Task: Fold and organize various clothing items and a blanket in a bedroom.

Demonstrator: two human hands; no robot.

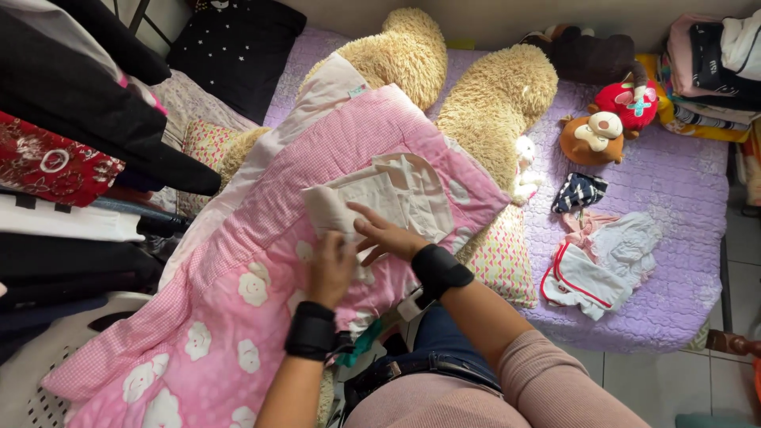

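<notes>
Where the pink quilt [238, 301] slopes across the lap and bed edge, both hands on one cream garment [388, 194] lying flat near quilt's upper middle.

Left hand [331, 268]: palm down, fingers loosely together, pressing the garment's folded lower-left edge; nothing clasped. Right hand [387, 236]: fingers spread wide and flat on the garment's centre, pinning, not gripping. Two black wrist bands, one per wrist [311, 331], [438, 269].

Counts:
- Quilts: one, pink check with white flower-cloud patches; small pale tag [358, 92] at top edge, rectangular, greenish-white, print too small to tell.
- Large shaggy tan plush animals: two, side by side at the head of the bed [408, 51], [495, 103].
- Small plush toys: one brown-and-white [590, 136], one red with teal cross mark [630, 101], touching each other; one small white toy [523, 178] against the tan plush.
- Loose small garments on the lilac bedspread [682, 198]: one dark striped piece [579, 192]; one heap of white and pink pieces with red trim [598, 265], number in heap unclear.
- Patterned pillows: two, pink-yellow zigzag [503, 261], [204, 141].
- Black starred cushion: one [234, 43].
- Stacked folded clothes: one pile, far right [709, 71].
- Hanging dark clothes along left edge [71, 103], count unclear.
</notes>
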